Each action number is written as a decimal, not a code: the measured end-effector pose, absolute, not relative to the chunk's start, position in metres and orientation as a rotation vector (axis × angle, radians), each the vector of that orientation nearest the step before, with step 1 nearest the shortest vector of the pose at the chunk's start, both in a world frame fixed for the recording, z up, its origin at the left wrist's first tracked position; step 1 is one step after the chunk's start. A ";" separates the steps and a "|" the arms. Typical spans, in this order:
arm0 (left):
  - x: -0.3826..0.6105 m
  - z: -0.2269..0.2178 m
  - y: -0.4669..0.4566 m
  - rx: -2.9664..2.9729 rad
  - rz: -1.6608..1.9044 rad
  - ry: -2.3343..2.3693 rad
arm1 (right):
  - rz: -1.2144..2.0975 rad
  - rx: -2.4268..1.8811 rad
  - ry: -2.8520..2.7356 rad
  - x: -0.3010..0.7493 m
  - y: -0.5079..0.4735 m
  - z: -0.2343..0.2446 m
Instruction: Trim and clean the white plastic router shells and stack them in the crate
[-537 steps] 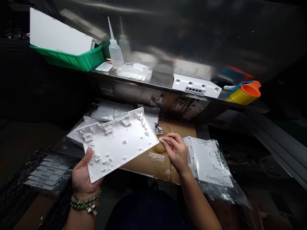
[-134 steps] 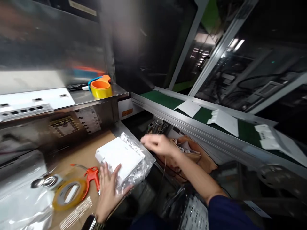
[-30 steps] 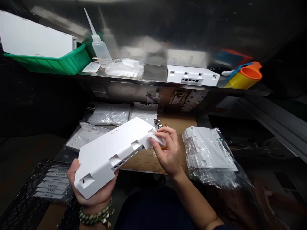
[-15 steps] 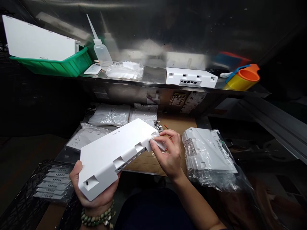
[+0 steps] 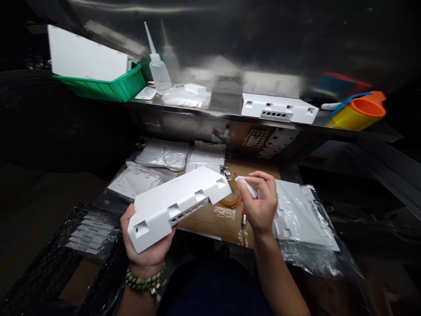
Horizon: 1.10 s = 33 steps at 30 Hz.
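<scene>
My left hand (image 5: 149, 243) grips a white plastic housing (image 5: 177, 204) from below at its near end, with the side with port openings turned toward me. My right hand (image 5: 259, 204) is closed, pinching a small white piece (image 5: 247, 186), perhaps a wipe or label, just off the housing's far right corner and not touching it. A beaded bracelet (image 5: 144, 281) sits on my left wrist. Under the hands lie a roll of yellow tape (image 5: 232, 199) and a red-handled tool (image 5: 241, 206) on the cardboard work surface (image 5: 213, 217).
A clear bag of white covers (image 5: 302, 224) lies to the right. Bagged parts (image 5: 162, 153) lie at the back. On the metal shelf (image 5: 226, 107) stand a green bin (image 5: 105, 85), a squeeze bottle (image 5: 158, 70), another white housing (image 5: 279, 109) and an orange-yellow cup (image 5: 358, 116). A black crate (image 5: 52, 259) holds bagged strips at left.
My right hand has lifted its small white piece away from the housing's corner, where it was pressed before. The housing now tilts with its port side more toward me.
</scene>
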State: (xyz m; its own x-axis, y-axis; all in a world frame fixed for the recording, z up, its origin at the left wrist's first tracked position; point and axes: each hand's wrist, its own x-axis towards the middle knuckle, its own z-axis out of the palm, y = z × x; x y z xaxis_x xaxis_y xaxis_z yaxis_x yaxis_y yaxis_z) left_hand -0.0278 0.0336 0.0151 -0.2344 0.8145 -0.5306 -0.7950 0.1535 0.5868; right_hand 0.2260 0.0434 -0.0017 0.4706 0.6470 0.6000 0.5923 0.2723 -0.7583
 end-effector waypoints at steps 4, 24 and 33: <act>0.000 0.034 0.042 -0.090 1.571 0.955 | 0.169 -1.301 -1.296 0.209 0.033 0.000; 0.022 0.007 0.013 0.473 2.019 1.005 | 0.263 -1.086 -1.548 0.122 0.014 0.015; 0.028 0.001 0.008 0.603 2.079 1.085 | 0.310 -1.105 -1.441 0.128 0.008 0.016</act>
